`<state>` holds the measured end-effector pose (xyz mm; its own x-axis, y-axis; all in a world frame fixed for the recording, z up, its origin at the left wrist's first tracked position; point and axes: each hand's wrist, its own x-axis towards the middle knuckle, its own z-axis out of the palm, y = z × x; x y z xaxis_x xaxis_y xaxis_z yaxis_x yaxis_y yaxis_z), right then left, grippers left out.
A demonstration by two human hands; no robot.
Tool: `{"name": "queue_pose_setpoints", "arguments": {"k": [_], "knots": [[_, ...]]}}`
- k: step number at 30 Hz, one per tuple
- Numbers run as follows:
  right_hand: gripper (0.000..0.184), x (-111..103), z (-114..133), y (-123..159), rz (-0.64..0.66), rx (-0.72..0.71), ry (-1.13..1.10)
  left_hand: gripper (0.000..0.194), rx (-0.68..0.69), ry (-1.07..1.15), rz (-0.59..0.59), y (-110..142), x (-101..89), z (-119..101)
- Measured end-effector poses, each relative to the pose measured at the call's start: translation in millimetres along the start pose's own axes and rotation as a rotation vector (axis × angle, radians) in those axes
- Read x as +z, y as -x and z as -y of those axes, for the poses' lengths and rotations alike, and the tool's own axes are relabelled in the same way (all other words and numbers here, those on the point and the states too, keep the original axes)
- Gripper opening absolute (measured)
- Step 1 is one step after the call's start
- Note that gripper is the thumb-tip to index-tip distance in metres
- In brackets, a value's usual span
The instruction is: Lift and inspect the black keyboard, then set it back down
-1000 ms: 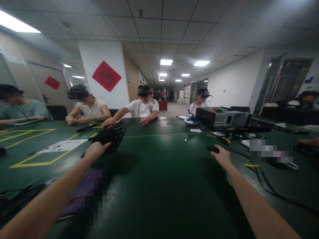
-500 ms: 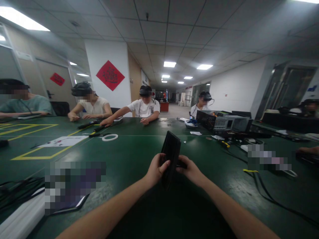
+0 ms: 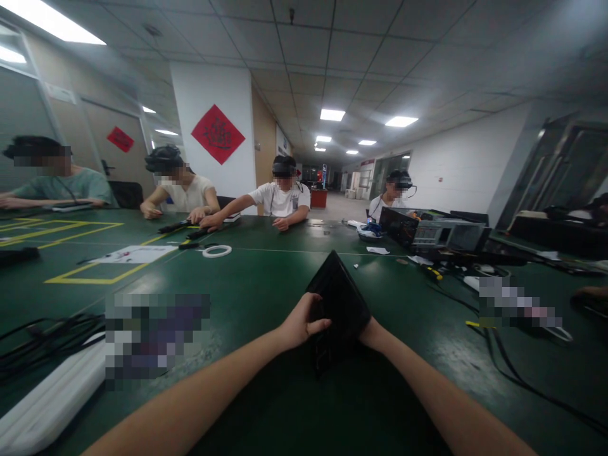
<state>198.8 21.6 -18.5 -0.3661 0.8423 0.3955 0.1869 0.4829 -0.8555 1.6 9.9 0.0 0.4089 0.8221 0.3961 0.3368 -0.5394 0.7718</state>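
Observation:
A black keyboard (image 3: 339, 297) stands on end above the green table (image 3: 266, 285), straight ahead of me and tilted with one corner up. My left hand (image 3: 300, 324) grips its left edge, thumb across the near face. My right hand (image 3: 369, 334) is mostly hidden behind the keyboard's right side and holds it there. Both forearms reach in from the bottom of the view.
A white ring (image 3: 217, 251) and a sheet of paper (image 3: 133, 254) lie at the far left, inside yellow floor-tape lines. A computer case (image 3: 427, 233) and cables (image 3: 517, 373) occupy the right. Black cables (image 3: 42, 335) and a white strip (image 3: 52, 399) sit near left. Several people sit across the table.
My left hand lifted the keyboard from the far left and brought it to the centre. My right hand left a small black object and joined it. The keyboard has since turned, showing its broad face.

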Motion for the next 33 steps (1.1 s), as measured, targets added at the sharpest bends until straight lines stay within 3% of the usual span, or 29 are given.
{"name": "queue_pose_setpoints", "arguments": {"k": [4,7,8,11,13,14,17,21,27,33], "knots": [[0.043,9,-3,-5,0.101,0.029,-0.151,0.051,-0.037,-0.068,-0.018,-1,0.8,-6],[0.043,10,3,-4,0.106,0.043,-0.210,0.050,-0.187,0.125,-0.078,-7,-1.1,-13],[0.043,9,7,-3,0.115,0.050,-0.211,0.045,-0.291,0.240,-0.161,-9,-3.6,-14],[0.041,5,19,3,0.158,0.095,-0.162,0.021,-0.663,0.555,-0.559,-17,-17.3,-12],[0.041,2,25,5,0.171,0.114,-0.124,0.019,-0.799,0.648,-0.746,-20,-28.6,-7],[0.041,1,27,6,0.178,0.118,-0.111,0.022,-0.820,0.673,-0.775,-21,-33.5,-4],[0.039,1,25,6,0.184,0.104,-0.079,0.022,-0.825,0.747,-0.758,-21,-41.1,0],[0.037,1,17,5,0.142,0.103,-0.101,0.009,-0.804,0.808,-0.663,-18,-37.1,0],[0.035,-1,12,6,0.180,0.142,-0.098,0.033,-0.684,0.663,-0.338,-10,-35.4,-3],[0.039,5,7,3,0.145,0.089,-0.146,0.025,-0.567,0.599,-0.171,-9,-29.6,-13]]}}
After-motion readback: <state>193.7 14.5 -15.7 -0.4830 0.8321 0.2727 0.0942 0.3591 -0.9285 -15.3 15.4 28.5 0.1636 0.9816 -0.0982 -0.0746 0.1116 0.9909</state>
